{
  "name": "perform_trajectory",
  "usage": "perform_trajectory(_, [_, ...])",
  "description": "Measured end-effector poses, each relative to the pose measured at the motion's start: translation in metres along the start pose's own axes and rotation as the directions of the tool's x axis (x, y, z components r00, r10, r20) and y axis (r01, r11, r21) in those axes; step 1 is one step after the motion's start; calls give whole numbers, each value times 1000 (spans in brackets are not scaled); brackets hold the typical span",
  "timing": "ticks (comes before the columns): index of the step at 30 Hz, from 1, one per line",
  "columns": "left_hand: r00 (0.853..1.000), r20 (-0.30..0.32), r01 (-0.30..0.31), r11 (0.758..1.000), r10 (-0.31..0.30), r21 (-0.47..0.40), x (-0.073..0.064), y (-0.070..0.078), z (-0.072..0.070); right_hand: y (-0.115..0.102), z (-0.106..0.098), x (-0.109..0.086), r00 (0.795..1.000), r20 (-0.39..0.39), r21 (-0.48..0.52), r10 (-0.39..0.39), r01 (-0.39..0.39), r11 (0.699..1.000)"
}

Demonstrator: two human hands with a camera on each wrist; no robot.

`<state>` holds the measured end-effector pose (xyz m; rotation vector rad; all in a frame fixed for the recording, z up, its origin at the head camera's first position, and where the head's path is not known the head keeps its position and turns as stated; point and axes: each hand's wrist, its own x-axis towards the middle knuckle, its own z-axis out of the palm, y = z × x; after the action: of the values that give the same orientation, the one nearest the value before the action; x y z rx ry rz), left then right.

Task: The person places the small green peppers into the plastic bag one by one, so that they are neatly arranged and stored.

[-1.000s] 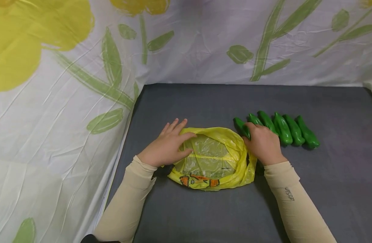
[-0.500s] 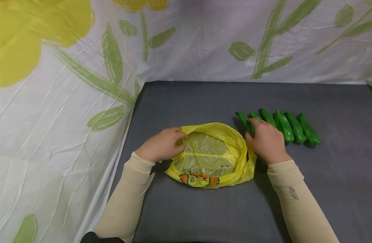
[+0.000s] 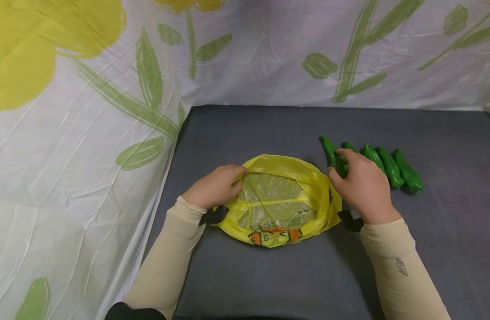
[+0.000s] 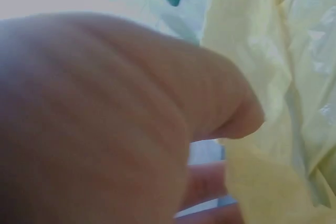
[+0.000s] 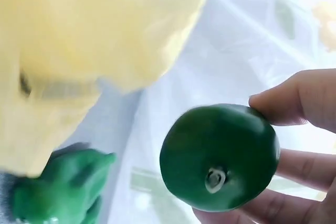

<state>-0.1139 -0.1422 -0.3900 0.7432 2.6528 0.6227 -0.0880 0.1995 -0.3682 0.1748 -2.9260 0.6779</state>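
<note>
In the head view a yellow plastic bag lies with its mouth spread wide on the dark table. My left hand pinches the left side of its rim; in the left wrist view the thumb and fingers are on either side of the yellow film. With thumb and fingers, my right hand holds a green pepper beside the bag's right rim. Its round end with a small nub faces the right wrist camera. Several more green peppers lie in a slanted row, partly hidden behind the right hand.
The dark table runs back to a white curtain with yellow flowers and green leaves. The same curtain hangs close along the left edge. Black straps show at the wrists. Another green pepper lies below the bag's edge in the right wrist view.
My left hand has gone from spread fingers over the bag to pinching its left rim. My right hand has lifted the leftmost pepper and moved slightly right. The bag's mouth has shifted a little.
</note>
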Motion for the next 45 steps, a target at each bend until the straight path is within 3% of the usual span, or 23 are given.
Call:
perform_trajectory(6, [999,-28,-24,1000,24,-2,4,0,5,-14,-7,-6,999,32,85,-23,20,996])
perform_trajectory(16, [997,-53,-51,998,50,-27,12,5,14,-35,5,-13,974,216,209,-74,28,977])
perform_trajectory(27, [998,-51,-47,997,44,-54,12,7,15,-54,39,-18,930,298,362,-216,99,927])
perform_trajectory(36, [998,-53,-44,997,41,-62,11,6,17,-65,80,-26,894,326,411,-308,159,898])
perform_trajectory(45, [996,-57,-69,995,66,-65,10,9,15,-69,98,-31,881,321,438,-346,186,880])
